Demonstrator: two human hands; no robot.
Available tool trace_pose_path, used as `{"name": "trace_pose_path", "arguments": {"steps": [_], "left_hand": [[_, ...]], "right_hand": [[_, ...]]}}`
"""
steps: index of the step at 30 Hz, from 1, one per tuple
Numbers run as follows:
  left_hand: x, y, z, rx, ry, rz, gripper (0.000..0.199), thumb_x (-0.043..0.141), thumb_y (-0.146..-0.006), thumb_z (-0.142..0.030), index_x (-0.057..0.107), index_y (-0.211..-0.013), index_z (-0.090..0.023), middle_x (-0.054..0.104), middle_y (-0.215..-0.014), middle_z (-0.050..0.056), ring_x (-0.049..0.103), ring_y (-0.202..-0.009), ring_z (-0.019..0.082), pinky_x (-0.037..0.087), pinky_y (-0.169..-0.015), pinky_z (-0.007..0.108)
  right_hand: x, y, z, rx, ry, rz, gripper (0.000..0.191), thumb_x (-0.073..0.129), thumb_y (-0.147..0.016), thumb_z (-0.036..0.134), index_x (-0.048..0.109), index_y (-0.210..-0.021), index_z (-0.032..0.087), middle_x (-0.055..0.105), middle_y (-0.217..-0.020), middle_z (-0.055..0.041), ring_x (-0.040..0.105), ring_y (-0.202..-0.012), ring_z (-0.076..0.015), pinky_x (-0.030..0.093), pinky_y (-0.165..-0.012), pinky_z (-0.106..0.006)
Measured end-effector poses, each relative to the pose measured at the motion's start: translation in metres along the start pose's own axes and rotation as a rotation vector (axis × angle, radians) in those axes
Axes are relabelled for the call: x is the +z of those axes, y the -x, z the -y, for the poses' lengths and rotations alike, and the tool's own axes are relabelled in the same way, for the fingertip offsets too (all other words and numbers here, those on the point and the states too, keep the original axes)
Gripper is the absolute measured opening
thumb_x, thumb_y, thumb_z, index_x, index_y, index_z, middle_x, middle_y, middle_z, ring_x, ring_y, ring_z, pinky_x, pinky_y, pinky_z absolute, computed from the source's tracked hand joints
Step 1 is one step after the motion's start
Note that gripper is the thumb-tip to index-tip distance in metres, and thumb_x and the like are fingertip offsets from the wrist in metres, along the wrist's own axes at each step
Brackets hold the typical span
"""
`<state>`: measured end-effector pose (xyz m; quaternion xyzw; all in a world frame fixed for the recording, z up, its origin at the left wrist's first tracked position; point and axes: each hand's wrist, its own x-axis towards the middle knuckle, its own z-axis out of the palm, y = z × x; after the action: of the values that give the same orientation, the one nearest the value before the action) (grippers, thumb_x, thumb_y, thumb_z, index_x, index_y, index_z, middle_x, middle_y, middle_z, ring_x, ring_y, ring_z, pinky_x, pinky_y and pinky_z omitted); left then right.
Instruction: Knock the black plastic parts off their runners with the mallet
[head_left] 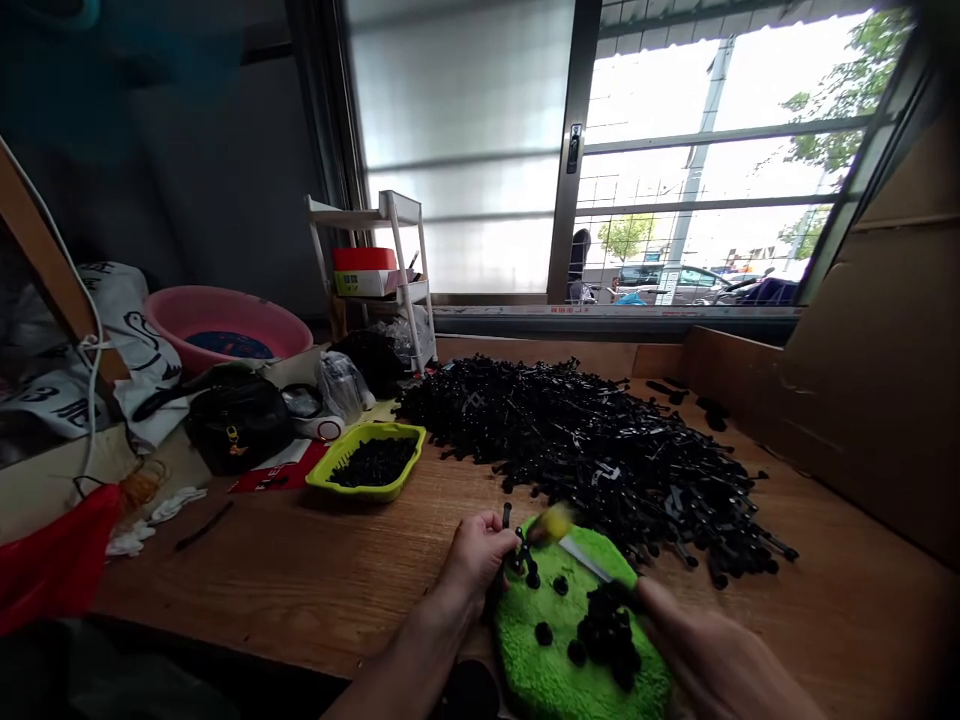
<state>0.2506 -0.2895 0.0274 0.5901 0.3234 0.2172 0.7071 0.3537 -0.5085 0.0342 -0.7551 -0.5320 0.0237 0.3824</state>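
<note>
My left hand (480, 550) pinches a small black plastic part (523, 548) at the upper left edge of a fuzzy green pad (585, 690). My right hand (705, 640) is closed round the dark handle of a small mallet, at the pad's right side. The mallet (589, 560) has a pale shaft and a yellow head, blurred by motion, just right of the part in my left hand. A cluster of small black round pieces (609, 635) lies on the pad, with several loose ones to its left.
Behind the pad spreads a large heap of black plastic parts (577, 430). A yellow-green basket (367, 490) of small black pieces stands to the left. Further left are a black bag (240, 420) and a pink basin (225, 300). Cardboard (870, 400) borders the right side.
</note>
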Motion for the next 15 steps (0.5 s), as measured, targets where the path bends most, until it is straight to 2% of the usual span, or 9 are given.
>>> {"name": "trace_pose_path", "arguments": {"steps": [2, 4, 7, 9, 11, 15], "left_hand": [[0.0, -0.001, 0.002, 0.004, 0.0, -0.003, 0.02, 0.057, -0.057, -0.013, 0.038, -0.052, -0.02, 0.043, -0.04, -0.008, 0.039, -0.03, 0.007, 0.023, -0.027, 0.015], [0.001, -0.002, 0.004, 0.007, 0.0, -0.005, 0.021, 0.057, -0.056, -0.013, 0.038, -0.052, -0.02, 0.042, -0.04, -0.008, 0.038, -0.03, 0.006, 0.022, -0.026, 0.015], [0.0, -0.002, 0.004, 0.01, -0.001, -0.005, 0.02, 0.059, -0.055, -0.014, 0.039, -0.052, -0.019, 0.044, -0.041, -0.007, 0.039, -0.033, 0.006, 0.022, -0.027, 0.015], [-0.002, 0.0, 0.002, 0.006, 0.003, 0.011, 0.019, 0.06, -0.056, -0.016, 0.041, -0.052, -0.018, 0.045, -0.043, -0.007, 0.037, -0.033, 0.005, 0.023, -0.028, 0.015], [-0.006, 0.002, -0.001, -0.009, 0.013, 0.048, 0.017, 0.062, -0.057, -0.019, 0.045, -0.053, -0.017, 0.048, -0.046, -0.006, 0.036, -0.033, 0.004, 0.023, -0.03, 0.015], [-0.012, 0.005, -0.007, -0.045, 0.035, 0.126, 0.014, 0.063, -0.06, -0.024, 0.054, -0.058, -0.013, 0.051, -0.048, -0.005, 0.03, -0.032, 0.001, 0.017, -0.033, 0.016]], "right_hand": [[0.001, 0.002, -0.001, -0.007, 0.13, 0.046, 0.022, 0.041, -0.087, 0.039, 0.062, -0.085, 0.033, 0.061, -0.06, -0.0027, 0.057, -0.051, -0.0271, 0.035, -0.041, -0.031], [-0.001, 0.002, 0.003, -0.031, 0.122, 0.035, 0.025, 0.038, -0.089, 0.038, 0.062, -0.088, 0.033, 0.063, -0.065, -0.0032, 0.059, -0.056, -0.0274, 0.036, -0.041, -0.03], [-0.01, 0.001, 0.013, -0.034, -0.032, -0.032, 0.028, 0.032, -0.093, 0.036, 0.058, -0.104, 0.034, 0.065, -0.078, -0.0028, 0.061, -0.078, -0.0278, 0.043, -0.049, -0.029], [-0.015, 0.001, 0.016, -0.018, -0.076, -0.034, 0.03, 0.034, -0.093, 0.037, 0.053, -0.116, 0.032, 0.065, -0.084, -0.0034, 0.058, -0.092, -0.0287, 0.045, -0.054, -0.027], [-0.018, 0.005, 0.015, 0.005, -0.084, -0.01, 0.034, 0.037, -0.092, 0.039, 0.052, -0.121, 0.028, 0.065, -0.089, -0.0046, 0.056, -0.098, -0.0291, 0.047, -0.058, -0.027], [-0.016, 0.017, 0.005, 0.088, -0.086, -0.132, 0.033, 0.042, -0.088, 0.046, 0.063, -0.104, 0.026, 0.065, -0.104, -0.0032, 0.058, -0.095, -0.0287, 0.049, -0.057, -0.025]]}}
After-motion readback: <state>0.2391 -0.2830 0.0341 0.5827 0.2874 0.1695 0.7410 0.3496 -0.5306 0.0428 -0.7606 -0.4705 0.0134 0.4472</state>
